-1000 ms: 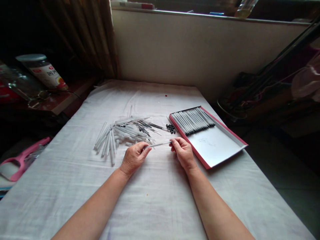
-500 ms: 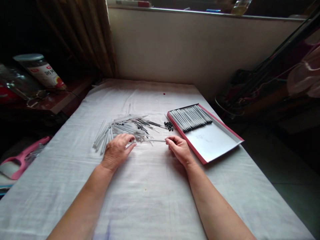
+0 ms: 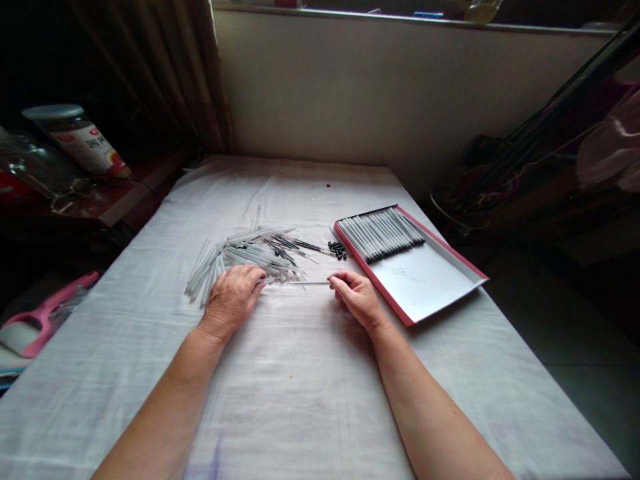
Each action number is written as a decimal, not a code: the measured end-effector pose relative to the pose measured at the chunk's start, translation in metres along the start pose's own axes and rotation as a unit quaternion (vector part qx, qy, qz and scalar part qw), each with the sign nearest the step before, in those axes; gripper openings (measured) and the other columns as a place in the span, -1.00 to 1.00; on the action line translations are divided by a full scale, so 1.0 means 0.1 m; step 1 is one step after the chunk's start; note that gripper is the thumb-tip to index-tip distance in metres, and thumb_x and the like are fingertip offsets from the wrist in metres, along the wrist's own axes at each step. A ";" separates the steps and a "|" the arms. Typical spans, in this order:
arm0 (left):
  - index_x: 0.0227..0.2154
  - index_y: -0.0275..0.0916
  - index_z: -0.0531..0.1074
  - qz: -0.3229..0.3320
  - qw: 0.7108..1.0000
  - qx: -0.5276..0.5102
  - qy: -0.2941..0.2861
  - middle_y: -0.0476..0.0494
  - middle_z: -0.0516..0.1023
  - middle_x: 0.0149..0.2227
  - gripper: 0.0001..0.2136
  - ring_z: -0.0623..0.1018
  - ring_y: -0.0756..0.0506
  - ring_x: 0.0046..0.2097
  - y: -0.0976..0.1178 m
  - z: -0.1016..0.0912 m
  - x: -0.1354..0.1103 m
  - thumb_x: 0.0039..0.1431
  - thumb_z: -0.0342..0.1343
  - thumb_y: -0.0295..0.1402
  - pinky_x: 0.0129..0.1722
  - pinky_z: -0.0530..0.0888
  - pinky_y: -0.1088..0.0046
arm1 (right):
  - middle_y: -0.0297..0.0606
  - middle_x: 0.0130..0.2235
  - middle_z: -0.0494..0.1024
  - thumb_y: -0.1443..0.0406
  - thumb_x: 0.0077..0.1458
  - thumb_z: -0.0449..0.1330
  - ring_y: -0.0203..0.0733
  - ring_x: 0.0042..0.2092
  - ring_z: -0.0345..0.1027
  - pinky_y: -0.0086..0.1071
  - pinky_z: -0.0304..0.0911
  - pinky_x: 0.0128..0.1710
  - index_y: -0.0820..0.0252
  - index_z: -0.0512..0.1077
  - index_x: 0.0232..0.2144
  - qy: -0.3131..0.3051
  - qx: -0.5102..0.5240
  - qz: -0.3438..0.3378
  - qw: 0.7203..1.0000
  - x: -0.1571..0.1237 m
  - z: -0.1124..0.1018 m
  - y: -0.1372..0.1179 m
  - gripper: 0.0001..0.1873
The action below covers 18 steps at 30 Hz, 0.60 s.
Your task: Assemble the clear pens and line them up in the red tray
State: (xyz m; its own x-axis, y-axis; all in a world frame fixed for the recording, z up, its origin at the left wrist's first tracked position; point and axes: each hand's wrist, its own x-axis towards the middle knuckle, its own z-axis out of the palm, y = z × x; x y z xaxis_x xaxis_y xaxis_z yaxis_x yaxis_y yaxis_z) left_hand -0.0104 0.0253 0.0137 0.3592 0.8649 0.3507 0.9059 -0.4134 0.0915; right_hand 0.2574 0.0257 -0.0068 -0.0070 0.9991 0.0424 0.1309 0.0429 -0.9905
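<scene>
My right hand (image 3: pixel 356 298) pinches one end of a thin clear pen tube (image 3: pixel 306 283), held level just above the white cloth. My left hand (image 3: pixel 233 299) rests at the near edge of a loose pile of clear pen tubes and dark refills (image 3: pixel 250 257), fingers curled onto the tubes there. A few small black caps (image 3: pixel 339 249) lie between the pile and a red-rimmed tray (image 3: pixel 440 283). A row of assembled pens (image 3: pixel 383 235) fills the tray's far end.
A white cloth covers the table (image 3: pixel 300 400). A pale wall runs behind it, with a brown curtain (image 3: pixel 165 73) at the left. A jar (image 3: pixel 80 137) and a pink tool (image 3: pixel 45 313) sit off the left side. Dark clutter lies at the right.
My left hand let go of the thin tube and moved left to the pile's near edge. My right hand keeps the tube and has shifted slightly left.
</scene>
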 end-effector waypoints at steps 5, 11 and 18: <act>-0.17 -0.22 0.41 0.021 0.999 -0.024 -0.007 -0.16 0.57 -0.28 -0.80 0.53 -0.16 -0.25 0.13 0.07 -0.01 0.30 -0.08 -0.29 -0.23 0.40 0.31 | -0.35 -0.52 0.41 0.11 -0.02 0.20 -0.37 -0.56 0.22 -0.47 0.12 -0.57 0.22 0.45 -0.47 -0.008 -0.007 -0.007 1.000 0.00 0.00 0.01 -0.73; -0.18 -0.23 0.39 0.040 0.999 -0.035 -0.006 -0.15 0.56 -0.28 -0.81 0.53 -0.16 -0.25 0.22 0.11 -0.02 0.31 -0.09 -0.30 -0.23 0.40 0.33 | -0.34 -0.52 0.40 0.10 -0.01 0.19 -0.35 -0.53 0.21 -0.46 0.14 -0.54 0.22 0.46 -0.47 -0.012 -0.022 -0.013 1.000 -0.01 0.02 0.01 -0.72; -0.20 -0.23 0.37 0.024 0.997 -0.077 -0.012 -0.16 0.57 -0.27 -0.83 0.55 -0.14 -0.24 0.24 0.16 -0.02 0.31 -0.09 -0.31 -0.23 0.42 0.35 | -0.34 -0.51 0.41 0.07 -0.01 0.18 -0.35 -0.55 0.21 -0.47 0.13 -0.56 0.22 0.45 -0.46 -0.018 -0.021 -0.003 1.000 -0.01 -0.01 -0.01 -0.69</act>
State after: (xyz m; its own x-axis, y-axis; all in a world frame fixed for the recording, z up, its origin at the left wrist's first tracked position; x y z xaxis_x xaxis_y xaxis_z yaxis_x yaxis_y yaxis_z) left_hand 0.0141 0.0179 0.0006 0.4081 0.8490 0.3356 0.8432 -0.4915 0.2180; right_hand 0.2578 0.0251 -0.0060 -0.0426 0.9982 0.0429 0.1722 0.0496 -0.9838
